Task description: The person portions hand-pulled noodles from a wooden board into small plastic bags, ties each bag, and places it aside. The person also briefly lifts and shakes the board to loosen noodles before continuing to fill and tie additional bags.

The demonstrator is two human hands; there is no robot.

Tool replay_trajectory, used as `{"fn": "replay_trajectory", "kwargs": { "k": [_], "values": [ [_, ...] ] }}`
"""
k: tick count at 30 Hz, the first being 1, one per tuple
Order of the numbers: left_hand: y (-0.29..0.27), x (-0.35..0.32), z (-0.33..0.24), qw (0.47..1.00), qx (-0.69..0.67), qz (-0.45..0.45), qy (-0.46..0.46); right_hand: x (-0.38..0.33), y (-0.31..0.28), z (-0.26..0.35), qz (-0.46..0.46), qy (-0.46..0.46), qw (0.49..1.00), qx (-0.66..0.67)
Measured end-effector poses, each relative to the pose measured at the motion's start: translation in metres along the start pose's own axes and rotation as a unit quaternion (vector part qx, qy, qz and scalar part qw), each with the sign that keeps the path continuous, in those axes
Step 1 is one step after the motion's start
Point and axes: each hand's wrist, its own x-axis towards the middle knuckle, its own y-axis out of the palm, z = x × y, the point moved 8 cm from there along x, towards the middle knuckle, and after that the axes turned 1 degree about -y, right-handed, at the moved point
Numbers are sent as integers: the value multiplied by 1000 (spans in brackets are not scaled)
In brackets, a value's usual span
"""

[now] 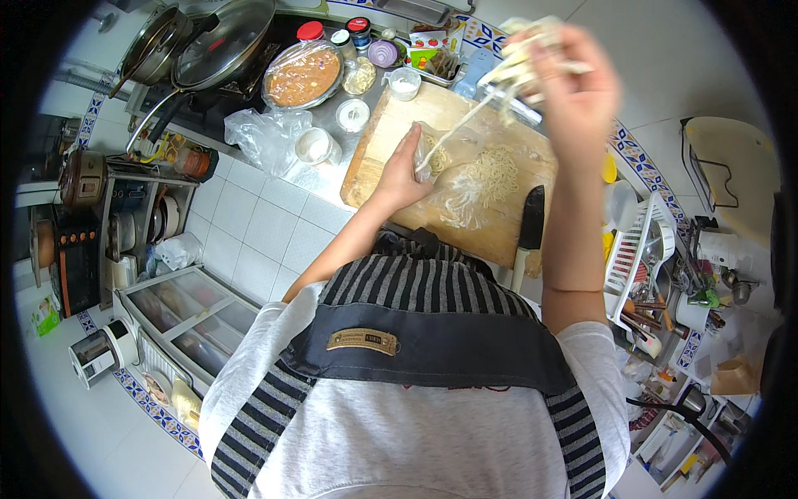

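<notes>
My right hand (578, 83) is raised over the far right of the wooden cutting board (378, 137), closed on a bundle of pale noodles (532, 54); it is smeared by motion. One long strand slants down from it toward my left hand (403, 175). That hand is closed around the side of a clear plastic bag (426, 143), with more noodles showing inside. To its right, a loose pile of thin noodles (495, 175) lies on the board amid a crumpled clear bag dusted with white (455, 204). A knife with a dark blade (532, 218) rests along the board's right side.
Left of the board stand an open tub of white powder (317, 147), a white lid (352, 116) and a crumpled plastic bag (264, 137). Behind are a wrapped bowl of orange-brown food (303, 76) and a small white-filled cup (404, 83). A dish rack (636, 258) stands right.
</notes>
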Motion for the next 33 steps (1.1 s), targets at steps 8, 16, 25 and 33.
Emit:
{"fn": "replay_trajectory", "kwargs": {
  "k": [8,16,25,33],
  "values": [
    [-12,-5,21,995,75,-53,34,-142,57,-203,187,127,946,-233],
    [-24,-7,14,997,51,-54,7,-184,31,-256,293,121,822,-473],
    [-34,5,-8,993,107,-28,37,-130,15,-182,400,124,764,-491],
    [-18,5,-12,998,64,0,1,-115,-33,-183,347,129,724,-582]
  ]
}}
